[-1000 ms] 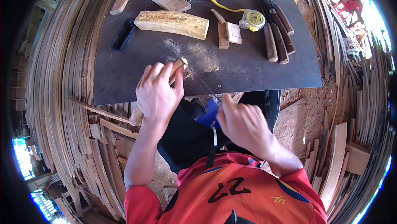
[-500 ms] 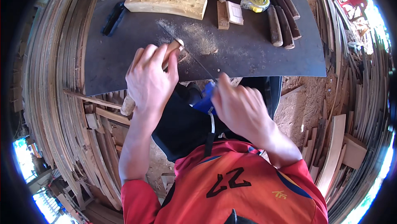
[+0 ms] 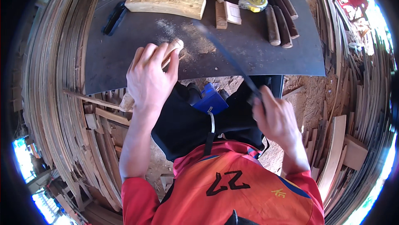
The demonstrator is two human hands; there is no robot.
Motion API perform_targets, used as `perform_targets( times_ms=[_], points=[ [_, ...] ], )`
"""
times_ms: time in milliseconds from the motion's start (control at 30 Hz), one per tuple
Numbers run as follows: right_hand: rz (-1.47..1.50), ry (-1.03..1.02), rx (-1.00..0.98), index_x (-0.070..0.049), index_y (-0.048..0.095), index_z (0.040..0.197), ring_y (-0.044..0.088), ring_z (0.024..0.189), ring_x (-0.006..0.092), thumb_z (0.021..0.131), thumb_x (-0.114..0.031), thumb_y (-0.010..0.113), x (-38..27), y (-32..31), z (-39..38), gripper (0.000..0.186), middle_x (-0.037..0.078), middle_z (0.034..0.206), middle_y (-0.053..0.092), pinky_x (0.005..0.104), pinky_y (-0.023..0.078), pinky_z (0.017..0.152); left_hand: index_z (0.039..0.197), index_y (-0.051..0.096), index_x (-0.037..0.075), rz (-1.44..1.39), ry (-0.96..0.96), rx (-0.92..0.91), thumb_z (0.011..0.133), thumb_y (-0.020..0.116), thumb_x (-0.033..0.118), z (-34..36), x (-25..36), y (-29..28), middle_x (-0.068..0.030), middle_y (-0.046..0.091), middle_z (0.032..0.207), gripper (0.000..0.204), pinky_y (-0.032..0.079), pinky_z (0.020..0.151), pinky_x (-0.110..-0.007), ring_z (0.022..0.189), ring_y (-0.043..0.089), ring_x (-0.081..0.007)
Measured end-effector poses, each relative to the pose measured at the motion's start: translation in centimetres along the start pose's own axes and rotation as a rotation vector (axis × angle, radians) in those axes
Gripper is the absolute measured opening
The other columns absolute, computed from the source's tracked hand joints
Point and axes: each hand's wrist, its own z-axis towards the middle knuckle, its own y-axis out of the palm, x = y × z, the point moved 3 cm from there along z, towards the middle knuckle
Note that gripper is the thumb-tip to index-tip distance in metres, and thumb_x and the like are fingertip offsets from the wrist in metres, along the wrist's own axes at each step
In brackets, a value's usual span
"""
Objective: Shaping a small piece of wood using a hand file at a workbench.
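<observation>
Here, my left fingers [image 3: 159, 55] grip the wooden rod [image 3: 176, 44], long axis toward 1 o'clock over the desk [image 3: 109, 67]; my right fingers [image 3: 269, 96] clasp the file [image 3: 227, 57], rod end at their 10 o'clock.

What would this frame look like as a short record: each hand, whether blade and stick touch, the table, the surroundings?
Left hand: grips a wooden stick, far end over the table
Right hand: grips a long dark blade, its tip blurred
Contact: blade and stick apart
On table: pale dust, large wood block, tape measure with yellow tape out, small blocks, wooden-handled tools
Surroundings: timber strips on both sides
</observation>
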Motion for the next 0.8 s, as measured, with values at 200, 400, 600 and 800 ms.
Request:
perform_targets(
  times_ms=[200, 400, 600, 800],
  points=[
    [-0.022, -0.169, 0.040, -0.001, 0.053, 0.098, 0.064, 0.049, 0.0365, 0.106, -0.018, 0.063, -2.6, 4.7, 5.7, 0.021, 0.013, 0.054, 0.058, 0.0505, 0.050, 0.048, 0.104, 0.081, 0.009, 0.012, 0.025, 0.006, 0.094, 0.082, 0.025, -0.3, -0.1, 0.1, -0.0026, 0.069, 0.091, 0.019, 0.060, 0.074, -0.040, 0.086, 0.071, -0.0261],
    [-0.047, -0.196, 0.081, 0.001, 0.055, 0.099, 0.066, 0.050, 0.0369, 0.106, -0.020, 0.062, -5.1, 5.8, 8.2, 0.023, 0.014, 0.054, 0.060, 0.0498, 0.052, 0.049, 0.104, 0.081, 0.009, 0.039, 0.039, 0.012, 0.094, 0.082, 0.027, -0.5, -0.1, 0.1, -0.0017, 0.069, 0.092, 0.021, 0.060, 0.074, -0.039, 0.087, 0.071, -0.0239],
    [-0.074, -0.148, 0.029, 0.001, 0.054, 0.107, 0.066, 0.056, 0.0410, 0.107, -0.020, 0.061, -6.1, 6.1, 9.6, 0.022, 0.017, 0.059, 0.061, 0.0545, 0.051, 0.053, 0.104, 0.080, 0.011, 0.029, 0.026, 0.010, 0.093, 0.082, 0.027, -0.7, -0.1, 0.2, -0.0008, 0.068, 0.091, 0.019, 0.059, 0.072, -0.039, 0.086, 0.070, -0.0231],
    [-0.121, -0.195, 0.080, 0.002, 0.056, 0.097, 0.070, 0.054, 0.0380, 0.106, -0.020, 0.061, -6.6, 6.2, 10.5, 0.024, 0.017, 0.057, 0.065, 0.0485, 0.056, 0.049, 0.104, 0.080, 0.012, 0.008, 0.034, 0.015, 0.093, 0.082, 0.026, -0.6, -0.2, 0.2, -0.0006, 0.068, 0.091, 0.018, 0.059, 0.072, -0.040, 0.085, 0.070, -0.0239]
  ],
)
